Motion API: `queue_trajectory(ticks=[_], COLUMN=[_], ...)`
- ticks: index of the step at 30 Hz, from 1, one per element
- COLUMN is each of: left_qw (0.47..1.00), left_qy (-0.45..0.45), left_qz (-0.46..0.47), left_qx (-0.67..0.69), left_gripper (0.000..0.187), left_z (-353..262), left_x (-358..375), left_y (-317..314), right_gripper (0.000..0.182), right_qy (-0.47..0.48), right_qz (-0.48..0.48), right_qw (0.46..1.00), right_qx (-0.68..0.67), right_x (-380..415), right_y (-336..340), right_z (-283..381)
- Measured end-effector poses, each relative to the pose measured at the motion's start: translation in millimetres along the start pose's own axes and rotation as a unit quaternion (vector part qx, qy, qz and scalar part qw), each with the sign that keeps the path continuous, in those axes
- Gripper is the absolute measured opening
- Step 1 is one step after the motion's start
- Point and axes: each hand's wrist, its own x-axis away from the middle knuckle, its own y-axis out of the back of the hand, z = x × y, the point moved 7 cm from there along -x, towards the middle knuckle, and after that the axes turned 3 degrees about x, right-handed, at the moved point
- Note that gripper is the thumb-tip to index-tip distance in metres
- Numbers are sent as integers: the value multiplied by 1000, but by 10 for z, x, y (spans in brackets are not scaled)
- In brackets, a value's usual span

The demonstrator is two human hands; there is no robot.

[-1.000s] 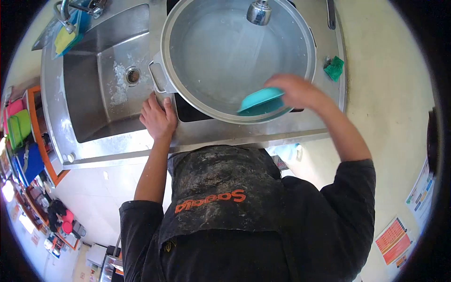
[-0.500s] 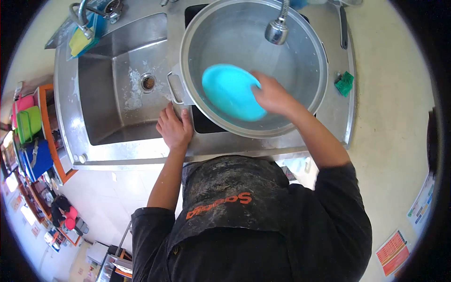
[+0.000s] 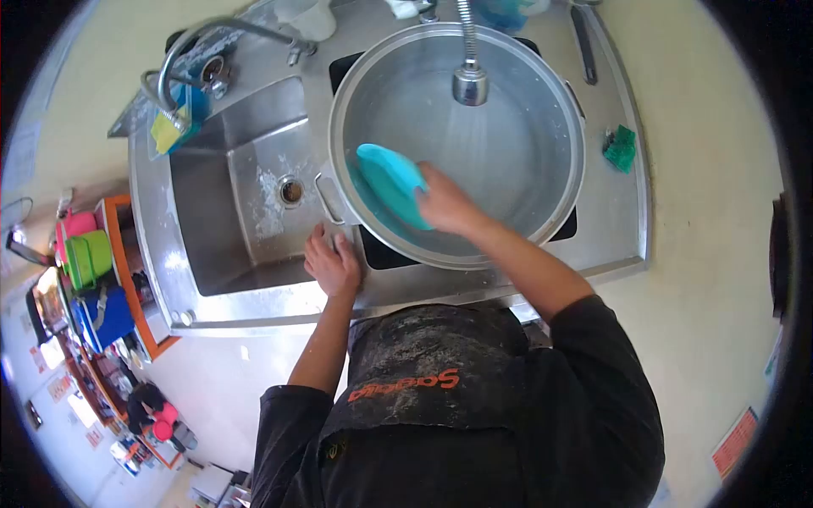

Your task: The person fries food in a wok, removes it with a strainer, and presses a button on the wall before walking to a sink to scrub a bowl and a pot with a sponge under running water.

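Note:
My right hand (image 3: 447, 199) grips a turquoise plate (image 3: 391, 184) by its right edge. The plate is steeply tilted inside a large round metal pot (image 3: 584, 161), near the pot's left wall. Cloudy-looking liquid seems to lie in the pot, though its depth is hard to tell. My left hand (image 3: 333, 261) rests on the steel strip between the sink and the pot, fingers apart and holding nothing. Just above those fingers is the pot's side handle (image 3: 326, 199). Over the far part of the pot hangs a metal spray head (image 3: 470, 86) on a flexible hose.
To the left is a steel sink basin (image 3: 212, 229) with whitish residue around its drain (image 3: 290, 191). A curved faucet (image 3: 229, 30) and a yellow sponge (image 3: 167, 131) are at its back. Right of the pot lie a green scouring pad (image 3: 620, 149) and a dark-handled utensil (image 3: 584, 46).
The plate has swung from showing its broad face to a steeper tilt, and my right hand has moved left. The camera view has shifted. My left hand stays by the pot handle.

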Motion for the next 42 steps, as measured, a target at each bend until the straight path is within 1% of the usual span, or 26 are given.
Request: queue_trajectory(ticks=[1,3,6,8,9,10,11,12,14,15,17,20,23,24,26,27,28,29,31,32,33,35,36,38,39,42], left_qw=[1000,991,957,940,910,879,827,756,561,537,487,335,281,298,331,330,327,324,373,398,494,666,771,923,944,981], left_qy=[-5,-80,-232,-192,-170,-71,31,155,390,395,405,404,363,367,376,366,356,346,302,283,236,138,65,-69,-75,-108], left_qz=[-15,-78,-138,25,111,210,306,351,416,414,408,413,477,475,472,459,445,430,414,402,374,303,243,117,79,-16], left_qx=[15,68,106,281,362,423,470,530,600,620,658,745,749,742,725,739,754,769,774,775,749,667,584,359,311,158], left_gripper=[54,48,39,39,39,43,47,49,54,57,62,63,62,61,61,57,54,50,47,46,44,41,40,40,44,56], left_z=[46,-114,-1060,-1482,-1709,-1897,-2094,-2178,-2258,-2334,-2496,-2521,-2595,-2591,-2552,-2467,-2370,-2289,-2144,-2035,-1899,-1657,-1540,-1308,-1130,-603], left_x=[9,-47,-135,-250,-283,-333,-357,-387,-289,-326,-419,-474,-420,-421,-434,-478,-533,-615,-814,-876,-986,-1193,-1288,-1313,-1255,-1030], left_y=[-2,118,520,286,100,-206,-528,-894,-1659,-1805,-2036,-2136,-1951,-1852,-1630,-1592,-1558,-1526,-1326,-1179,-1026,-657,-420,41,117,81], right_gripper=[41,53,50,46,43,41,43,45,49,51,58,58,56,55,59,61,62,64,59,58,56,54,53,47,44,35], right_qy=[-44,-127,-48,-98,-172,-147,-189,-226,-213,-201,-174,-148,-172,-178,-240,-268,-260,-238,-285,-274,-262,-260,-258,-134,-72,20], right_qz=[15,42,-54,-16,-11,-130,-175,-217,-323,-372,-378,-369,-364,-367,-365,-362,-429,-477,-411,-377,-346,-307,-284,-429,-491,-319], right_qw=[999,990,997,989,977,956,926,891,827,790,768,765,759,751,799,819,852,844,798,796,790,828,847,860,851,942], right_qx=[-12,-38,-17,-109,-123,-220,-276,-330,-407,-444,-487,-507,-512,-519,-412,-355,-150,62,336,385,433,390,368,242,170,101], right_x=[-63,-292,-145,557,888,1212,1560,1806,1934,1928,1525,582,-236,-394,-286,-193,9,219,587,602,584,631,595,833,979,849], right_y=[-74,-188,213,1144,1512,1724,1986,2234,2586,2753,3043,3397,3578,3582,3760,3844,3975,3973,3525,3245,3011,2985,2937,2892,2877,2149], right_z=[-40,-297,-863,-652,-749,-1092,-1224,-1273,-1375,-1438,-1659,-2174,-2551,-2648,-2599,-2567,-2611,-2543,-1720,-1844,-2080,-2607,-2708,-2093,-1727,-644])
